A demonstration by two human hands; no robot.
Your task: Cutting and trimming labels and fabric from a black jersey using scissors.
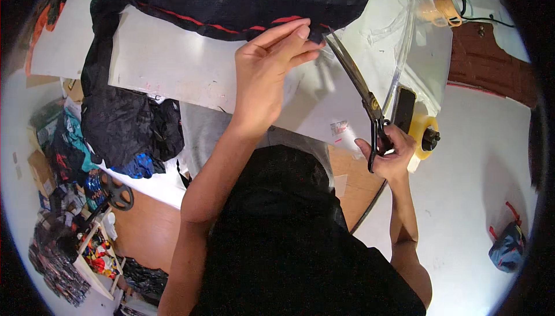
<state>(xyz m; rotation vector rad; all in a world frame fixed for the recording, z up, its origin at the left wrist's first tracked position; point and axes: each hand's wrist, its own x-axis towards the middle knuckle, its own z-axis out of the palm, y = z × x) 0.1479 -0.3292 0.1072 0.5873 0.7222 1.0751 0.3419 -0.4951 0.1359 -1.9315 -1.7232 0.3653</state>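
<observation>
A black garment (231,4) with red piping along its near edge lies across the far side of the white table (167,64). My left hand (263,73) is at that edge, its thumb and fingers pinched on the cloth near the right end of the piping. In my right hand (396,154) is a pair of black-handled scissors (354,72), with my fingers in the handles. The blades point up and left, parted slightly, and their tips reach the garment's edge just right of my left fingertips. Whether the tips touch the cloth, I cannot tell.
Right of the scissors lie a dark phone (404,111) and a yellow object with a black knob (426,137). A clear plastic sheet (399,56) covers the table's right part. Dark cloth (124,128) is heaped at left, above a black wheel (119,197).
</observation>
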